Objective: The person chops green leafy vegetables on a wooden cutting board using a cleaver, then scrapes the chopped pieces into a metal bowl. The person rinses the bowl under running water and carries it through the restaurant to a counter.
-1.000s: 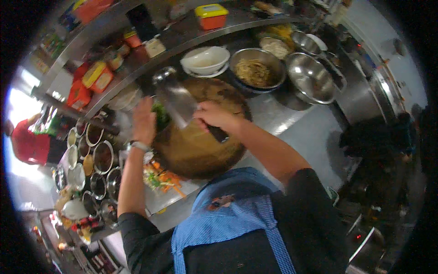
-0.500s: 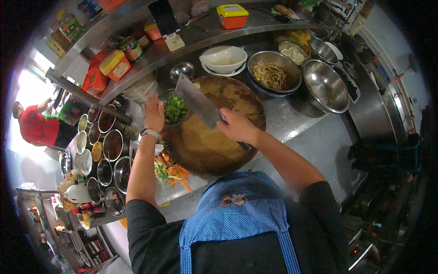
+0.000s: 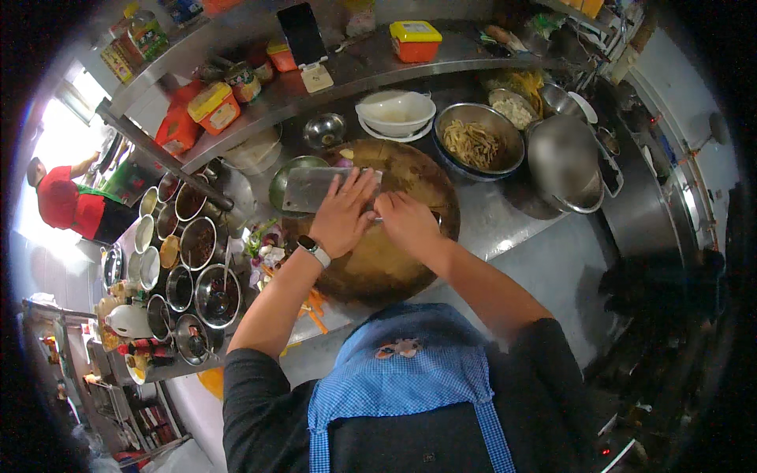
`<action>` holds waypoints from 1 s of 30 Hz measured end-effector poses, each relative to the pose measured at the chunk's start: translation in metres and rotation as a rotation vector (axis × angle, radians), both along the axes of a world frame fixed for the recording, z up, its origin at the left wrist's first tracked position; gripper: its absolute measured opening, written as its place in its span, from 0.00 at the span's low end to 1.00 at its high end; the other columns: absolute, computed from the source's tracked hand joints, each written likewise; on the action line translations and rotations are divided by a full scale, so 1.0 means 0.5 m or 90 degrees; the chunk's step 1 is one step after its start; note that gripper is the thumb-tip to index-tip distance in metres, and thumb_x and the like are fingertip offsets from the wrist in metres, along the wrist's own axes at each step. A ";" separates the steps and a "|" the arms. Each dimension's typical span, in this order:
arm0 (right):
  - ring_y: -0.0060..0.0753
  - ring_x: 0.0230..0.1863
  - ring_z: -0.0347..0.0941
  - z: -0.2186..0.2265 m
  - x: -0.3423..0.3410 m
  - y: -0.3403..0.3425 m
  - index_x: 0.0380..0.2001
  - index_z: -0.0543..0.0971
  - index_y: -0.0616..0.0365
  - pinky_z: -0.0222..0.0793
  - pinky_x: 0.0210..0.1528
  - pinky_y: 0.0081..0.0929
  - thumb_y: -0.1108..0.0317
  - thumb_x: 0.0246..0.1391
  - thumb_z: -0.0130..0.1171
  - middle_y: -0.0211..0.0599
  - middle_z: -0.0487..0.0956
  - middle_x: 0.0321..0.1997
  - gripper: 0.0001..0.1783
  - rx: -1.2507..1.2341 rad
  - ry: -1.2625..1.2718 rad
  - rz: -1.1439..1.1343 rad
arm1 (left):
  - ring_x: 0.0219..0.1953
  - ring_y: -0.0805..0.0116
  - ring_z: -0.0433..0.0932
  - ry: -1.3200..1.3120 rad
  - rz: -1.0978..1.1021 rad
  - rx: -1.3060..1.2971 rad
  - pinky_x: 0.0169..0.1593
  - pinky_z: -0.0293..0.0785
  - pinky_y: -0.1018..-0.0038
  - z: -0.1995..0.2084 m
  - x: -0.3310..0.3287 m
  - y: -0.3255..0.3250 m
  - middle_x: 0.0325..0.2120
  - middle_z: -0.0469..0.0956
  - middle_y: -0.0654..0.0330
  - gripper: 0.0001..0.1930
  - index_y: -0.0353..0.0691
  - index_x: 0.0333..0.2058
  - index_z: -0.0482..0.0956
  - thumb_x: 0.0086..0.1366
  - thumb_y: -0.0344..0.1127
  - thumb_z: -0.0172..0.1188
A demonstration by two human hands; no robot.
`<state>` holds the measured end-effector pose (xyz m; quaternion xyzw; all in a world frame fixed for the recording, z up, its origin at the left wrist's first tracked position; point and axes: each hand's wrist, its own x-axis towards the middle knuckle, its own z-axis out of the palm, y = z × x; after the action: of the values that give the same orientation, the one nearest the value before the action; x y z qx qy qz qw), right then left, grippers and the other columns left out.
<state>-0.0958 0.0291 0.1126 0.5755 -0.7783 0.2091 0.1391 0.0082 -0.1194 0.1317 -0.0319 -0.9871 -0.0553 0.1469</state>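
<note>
The work in hand looks like clearing the flat of the cleaver (image 3: 302, 193) over the far left part of the round chopping board (image 3: 386, 268). The right hand (image 3: 408, 225), above the middle of the board, is closed around the handle; the left hand (image 3: 345, 211) lies across the blade with its fingers stretched out, gripping nothing — whether the palm presses the steel or only skims it, I cannot tell. The blade points left across the board and covers part of the bowl (image 3: 277, 183) at the board's left edge. Any next stroke calls for a steady right grip and left fingers kept on the flat, away from the edge. Half a second ago the left hand was by that bowl's outer side, apart from the right, and chopped greens showed plainly inside; now the hands meet near the handle — and the blade hides much of the bowl.
</note>
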 end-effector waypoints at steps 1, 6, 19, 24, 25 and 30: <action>0.43 0.36 0.74 -0.003 -0.005 0.003 0.30 0.69 0.55 0.71 0.34 0.37 0.73 0.39 0.57 0.37 0.75 0.28 0.11 -0.007 0.003 -0.001 | 0.67 0.54 0.48 0.010 0.036 -0.023 0.67 0.44 0.57 -0.002 -0.003 -0.017 0.64 0.53 0.55 0.29 0.38 0.63 0.54 0.65 0.40 0.47; 0.45 0.34 0.74 -0.005 -0.004 0.052 0.29 0.69 0.53 0.70 0.34 0.39 0.68 0.41 0.60 0.37 0.76 0.28 0.11 0.049 -0.159 -0.080 | 0.65 0.53 0.53 0.053 0.227 -0.027 0.65 0.49 0.58 -0.098 0.042 -0.199 0.61 0.58 0.51 0.25 0.37 0.60 0.59 0.67 0.40 0.45; 0.46 0.44 0.71 -0.273 -0.046 0.179 0.39 0.73 0.56 0.68 0.45 0.39 0.64 0.43 0.61 0.40 0.76 0.40 0.18 -0.001 -0.056 -0.166 | 0.37 0.44 0.72 0.493 0.376 -0.002 0.41 0.69 0.59 0.020 -0.039 -0.216 0.35 0.73 0.46 0.10 0.37 0.37 0.73 0.66 0.36 0.47; 0.47 0.52 0.66 -0.279 -0.037 0.155 0.35 0.78 0.54 0.65 0.52 0.39 0.60 0.47 0.57 0.41 0.75 0.44 0.13 0.173 -0.082 -0.201 | 0.54 0.49 0.69 0.131 0.319 -0.234 0.53 0.69 0.64 -0.152 -0.011 -0.240 0.56 0.67 0.52 0.29 0.42 0.56 0.67 0.54 0.34 0.61; 0.46 0.51 0.67 -0.244 -0.021 0.113 0.34 0.79 0.54 0.65 0.52 0.38 0.60 0.48 0.56 0.40 0.76 0.43 0.12 0.205 -0.138 -0.145 | 0.52 0.56 0.72 0.148 0.362 0.154 0.51 0.70 0.63 -0.181 0.024 -0.303 0.53 0.71 0.51 0.26 0.41 0.55 0.69 0.56 0.33 0.61; 0.48 0.53 0.68 -0.113 0.027 -0.042 0.50 0.74 0.54 0.64 0.58 0.37 0.62 0.58 0.48 0.46 0.73 0.53 0.18 -0.039 -0.207 0.143 | 0.56 0.60 0.68 0.104 0.345 0.805 0.57 0.64 0.61 -0.088 -0.013 -0.258 0.54 0.69 0.49 0.27 0.35 0.57 0.64 0.67 0.49 0.46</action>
<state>-0.0823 0.0083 0.0563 0.6129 -0.7147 0.3370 0.0044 0.0020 -0.2483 0.0877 0.3036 -0.7243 -0.5786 0.2200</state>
